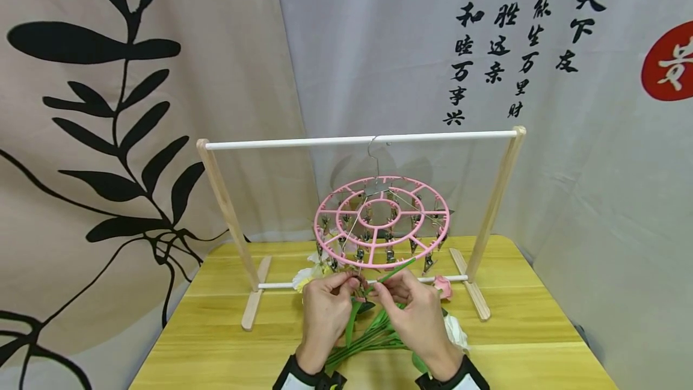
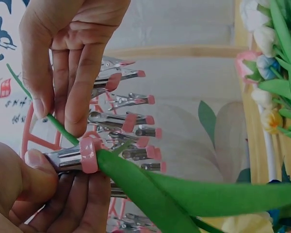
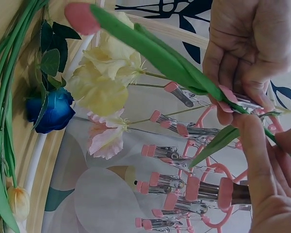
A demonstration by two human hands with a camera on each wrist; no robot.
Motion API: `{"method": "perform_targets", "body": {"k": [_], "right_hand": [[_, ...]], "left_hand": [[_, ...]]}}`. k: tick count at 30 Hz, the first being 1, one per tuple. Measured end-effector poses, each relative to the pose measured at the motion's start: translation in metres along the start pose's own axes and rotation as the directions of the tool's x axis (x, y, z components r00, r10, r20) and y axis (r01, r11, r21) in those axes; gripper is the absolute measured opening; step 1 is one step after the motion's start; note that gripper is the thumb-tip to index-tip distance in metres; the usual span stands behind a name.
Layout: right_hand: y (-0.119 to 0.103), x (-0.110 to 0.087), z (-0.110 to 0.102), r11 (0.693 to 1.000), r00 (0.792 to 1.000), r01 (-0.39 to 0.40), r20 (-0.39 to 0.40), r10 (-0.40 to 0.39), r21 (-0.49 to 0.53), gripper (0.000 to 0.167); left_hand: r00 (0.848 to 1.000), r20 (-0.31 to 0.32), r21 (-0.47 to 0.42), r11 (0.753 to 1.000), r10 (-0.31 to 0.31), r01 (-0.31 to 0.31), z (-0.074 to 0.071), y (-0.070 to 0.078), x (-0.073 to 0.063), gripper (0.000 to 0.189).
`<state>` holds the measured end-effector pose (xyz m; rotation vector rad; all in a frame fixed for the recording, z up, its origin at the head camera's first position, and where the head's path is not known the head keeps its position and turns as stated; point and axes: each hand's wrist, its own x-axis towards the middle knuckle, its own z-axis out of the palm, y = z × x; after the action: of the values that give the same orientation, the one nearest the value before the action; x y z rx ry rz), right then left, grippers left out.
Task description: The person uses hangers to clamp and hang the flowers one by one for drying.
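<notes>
In the head view a pink round clip hanger (image 1: 381, 221) hangs by its hook, and both hands work just under its near rim. The left hand (image 1: 328, 303) pinches a silver clip with pink tips (image 2: 88, 155) between thumb and fingers. Between thumb and fingertips the right hand (image 1: 414, 309) holds the green stem (image 2: 63, 130) of an artificial tulip. Its stem runs by the clip's pink tips. Long green leaves (image 3: 155, 53) and a pink bud (image 3: 82, 18) lie beyond the clip, on the side away from the right hand.
The white bar (image 1: 303, 142) of a wooden stand carries the hanger over a yellow wooden table (image 1: 520, 318). Green stems (image 1: 373, 339) lie under the hands. A blue rose (image 3: 53, 111) and pale yellow flowers (image 3: 104, 73) appear in the right wrist view, near several hanging clips.
</notes>
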<state>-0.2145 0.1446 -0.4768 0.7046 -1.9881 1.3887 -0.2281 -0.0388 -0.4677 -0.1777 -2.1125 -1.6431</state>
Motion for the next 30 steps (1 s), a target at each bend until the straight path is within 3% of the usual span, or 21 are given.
{"method": "perform_targets", "body": {"k": [4, 8, 14, 18, 21, 30], "right_hand": [[0.001, 0.0, -0.002, 1.0, 1.0, -0.002, -0.012, 0.001, -0.021, 0.012], [0.003, -0.001, -0.004, 0.999, 1.0, -0.006, -0.022, 0.005, -0.044, 0.014], [0.004, -0.003, -0.004, 0.998, 1.0, -0.005, -0.021, 0.004, -0.06, 0.014], [0.003, -0.005, -0.004, 0.999, 1.0, 0.008, -0.01, -0.008, -0.05, 0.017], [0.001, -0.005, -0.004, 1.0, 1.0, 0.005, 0.004, -0.005, -0.03, 0.018], [0.003, -0.009, -0.007, 0.999, 0.998, -0.042, 0.049, 0.043, -0.02, 0.02]], "left_hand": [[1.0, 0.025, -0.013, 1.0, -0.004, 0.004, 0.001, -0.001, -0.001, 0.017], [0.994, 0.101, -0.029, 0.999, -0.032, 0.035, 0.0, -0.003, -0.002, 0.01], [0.968, 0.25, -0.053, 0.997, -0.037, 0.052, -0.009, -0.007, 0.0, 0.024], [0.95, 0.312, -0.015, 0.999, -0.031, 0.037, -0.014, -0.009, 0.0, 0.031], [0.948, 0.318, 0.016, 1.0, -0.029, 0.025, -0.017, -0.008, -0.001, 0.035], [0.963, 0.27, 0.072, 0.997, 0.014, -0.035, -0.024, -0.01, -0.001, 0.035]]}}
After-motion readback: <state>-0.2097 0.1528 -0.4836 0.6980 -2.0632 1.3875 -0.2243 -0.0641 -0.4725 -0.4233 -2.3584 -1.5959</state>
